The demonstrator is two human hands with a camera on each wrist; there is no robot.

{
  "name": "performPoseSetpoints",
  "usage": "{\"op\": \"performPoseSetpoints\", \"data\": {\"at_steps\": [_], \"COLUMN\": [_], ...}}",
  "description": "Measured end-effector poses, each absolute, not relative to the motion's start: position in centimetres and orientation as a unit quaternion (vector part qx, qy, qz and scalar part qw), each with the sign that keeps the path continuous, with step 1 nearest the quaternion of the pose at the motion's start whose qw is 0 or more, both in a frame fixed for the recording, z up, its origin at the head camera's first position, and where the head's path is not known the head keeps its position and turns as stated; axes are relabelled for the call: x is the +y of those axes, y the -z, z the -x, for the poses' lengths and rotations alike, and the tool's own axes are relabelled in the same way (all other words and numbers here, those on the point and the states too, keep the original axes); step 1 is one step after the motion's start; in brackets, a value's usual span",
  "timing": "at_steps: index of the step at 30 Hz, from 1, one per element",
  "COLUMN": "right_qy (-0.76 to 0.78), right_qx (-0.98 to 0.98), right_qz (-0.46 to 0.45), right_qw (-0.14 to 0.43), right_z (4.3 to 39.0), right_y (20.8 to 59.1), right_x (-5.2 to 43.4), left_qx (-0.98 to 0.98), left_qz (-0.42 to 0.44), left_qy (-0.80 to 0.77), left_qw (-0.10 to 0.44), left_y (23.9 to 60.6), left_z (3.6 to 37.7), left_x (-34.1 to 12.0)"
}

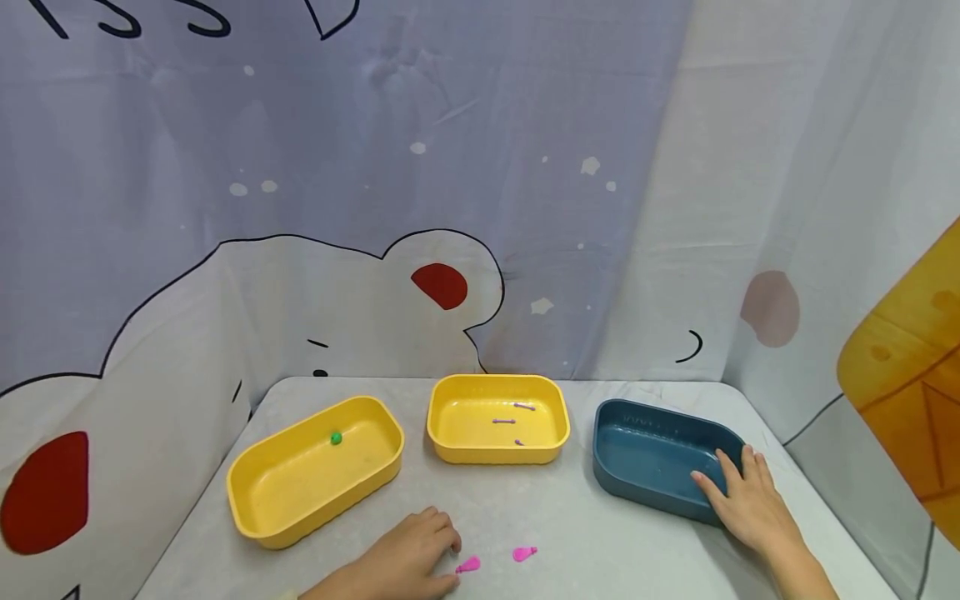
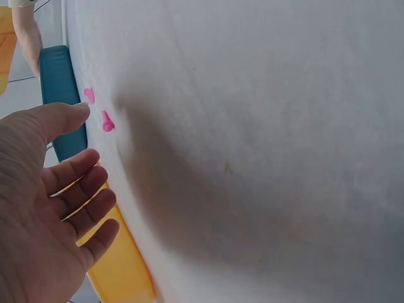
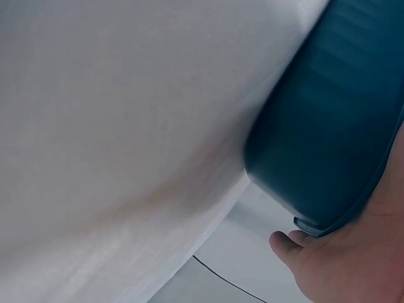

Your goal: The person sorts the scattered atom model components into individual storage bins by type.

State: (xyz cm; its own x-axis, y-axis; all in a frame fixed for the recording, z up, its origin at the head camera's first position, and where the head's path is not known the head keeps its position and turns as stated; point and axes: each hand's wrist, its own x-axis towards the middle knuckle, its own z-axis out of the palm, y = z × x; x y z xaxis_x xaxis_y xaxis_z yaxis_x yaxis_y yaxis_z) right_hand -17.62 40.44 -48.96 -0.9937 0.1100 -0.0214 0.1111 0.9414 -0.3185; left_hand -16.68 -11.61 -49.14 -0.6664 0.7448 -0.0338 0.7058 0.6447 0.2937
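My left hand (image 1: 408, 557) is low over the table with its fingers loosely bent, holding nothing. Right beside its thumb and fingertips lies a small pink bulb-shaped piece (image 1: 470, 564) with a narrow neck. A second pink piece (image 1: 522, 554) of that shape lies a little further right. My right hand (image 1: 756, 506) rests over the right end of a dark blue basin (image 1: 645, 492), its fingers fairly straight. Thumb and index finger reach over the rim toward the inside. In the right wrist view, two fingertips (image 3: 285, 245) show past the basin's outer end.
A yellow basin (image 1: 251, 467) on the left contains a small green ball (image 1: 336, 437). Another yellow basin (image 1: 487, 456), at the back middle, has several thin purple pieces (image 1: 504, 421) in it. Printed curtains (image 1: 525, 208) hang behind the white table (image 1: 570, 517) and along its sides.
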Motion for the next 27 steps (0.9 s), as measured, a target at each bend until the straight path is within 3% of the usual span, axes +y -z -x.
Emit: {"op": "performPoseSetpoints", "data": {"at_steps": [11, 27], "right_qy": [0.161, 0.173], "right_qx": [0.985, 0.982], "right_qz": [-0.058, -0.071], "right_qw": [0.002, 0.021], "right_z": [17.5, 17.2], "right_y": [48.9, 48.8], "right_x": [40.2, 40.0], "left_qx": [0.907, 0.915], "left_qz": [-0.389, -0.383], "left_qy": [-0.126, -0.1], "left_qw": [0.104, 0.078], "left_y": [50.0, 50.5], "left_z": [16.7, 16.7], "left_x": [-11.3, -10.2]}}
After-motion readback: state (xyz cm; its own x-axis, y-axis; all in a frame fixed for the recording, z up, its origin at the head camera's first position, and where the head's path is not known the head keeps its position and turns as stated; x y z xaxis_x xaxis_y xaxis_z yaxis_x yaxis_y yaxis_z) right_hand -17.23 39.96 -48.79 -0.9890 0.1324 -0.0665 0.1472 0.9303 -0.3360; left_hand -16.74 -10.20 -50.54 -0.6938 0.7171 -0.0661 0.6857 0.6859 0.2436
